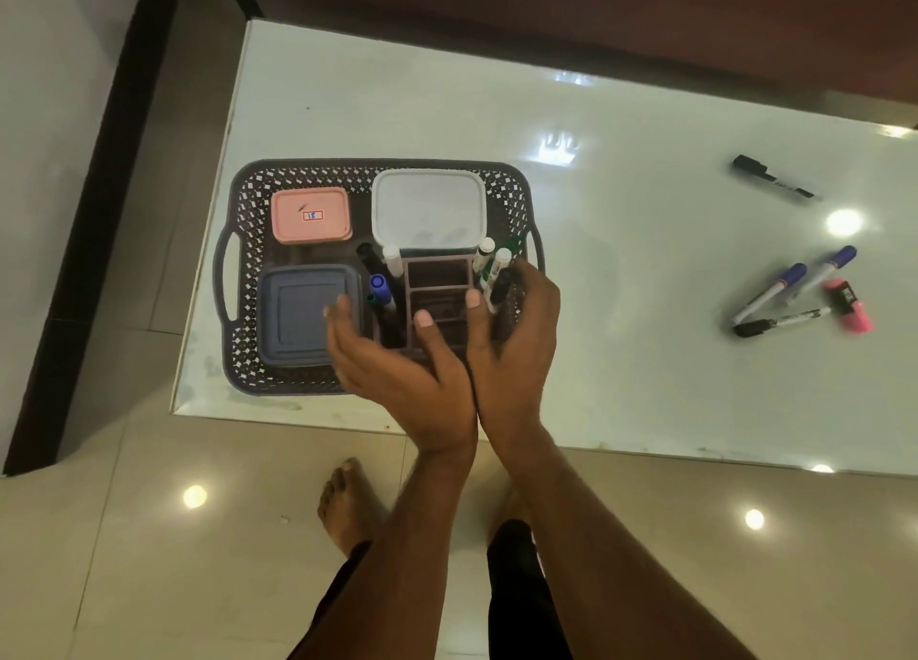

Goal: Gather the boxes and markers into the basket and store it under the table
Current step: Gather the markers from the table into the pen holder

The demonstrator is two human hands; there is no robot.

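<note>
Both hands are hovering at frame centre, left hand [397,361] open-fingered, right hand [511,331] cupping a marker holder [437,297] inside the basket [258,182] holding three boxes; loose markers [795,297] are lying on the surface [621,262] at right.

Home room, glossy floor tiles [149,535], white table [621,312], bare foot [347,500]

Item: our glossy white table [621,312]. On it we list a grey perforated basket [258,366] at its 9 o'clock end; one black marker [772,178] lying alone toward 2 o'clock; at 3 o'clock a loose cluster of two blue-capped markers [795,282], a black-capped marker [780,322] and a pink highlighter [850,307].
</note>
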